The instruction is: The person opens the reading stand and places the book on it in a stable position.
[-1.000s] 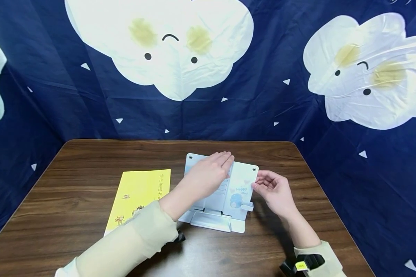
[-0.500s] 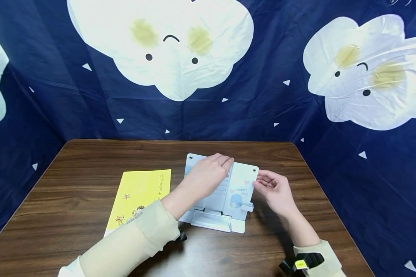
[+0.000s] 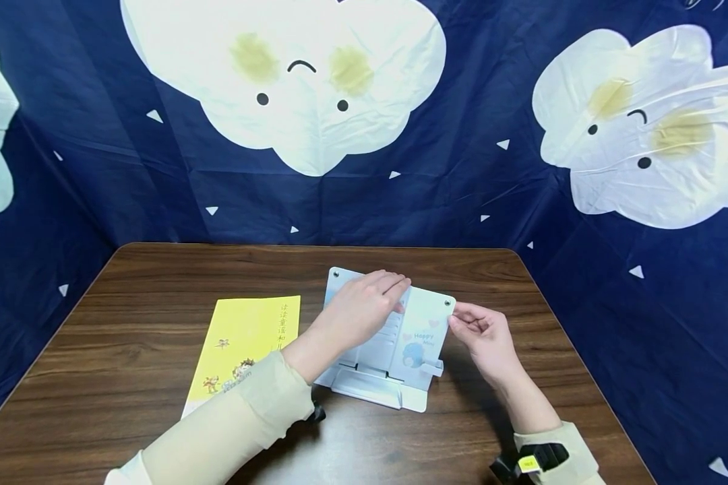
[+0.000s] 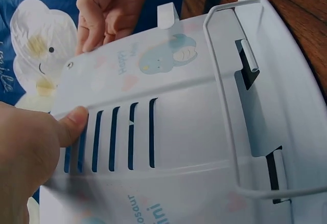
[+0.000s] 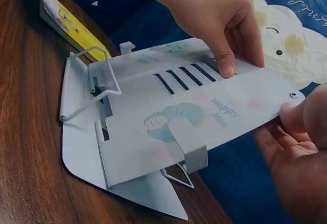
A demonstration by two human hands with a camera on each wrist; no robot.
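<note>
A pale blue and white book stand [image 3: 421,340] with a dinosaur print and "Happy Mini" lettering leans back on its base plate. Over its slotted middle panel, my left hand [image 3: 360,306] grips the top edge, thumb on the front and fingers behind; the left wrist view shows that thumb [image 4: 76,119] beside the slots. At the upper right corner, my right hand [image 3: 484,337] pinches the side edge, its thumb [image 5: 292,117] on the front near a rivet. A wire page holder [image 5: 104,83] spans the lower front, and a page clip [image 5: 189,147] juts from the side.
A yellow book [image 3: 249,337] with Chinese characters lies to the left on the brown wooden table [image 3: 127,316], partly under the left sleeve [image 3: 236,417]. Behind the table hangs a dark blue curtain [image 3: 249,209] with white clouds.
The book stand has turned slightly, its right upper corner shifting a little right and down. My right hand has shifted with it; my left hand keeps its place on the top edge.
</note>
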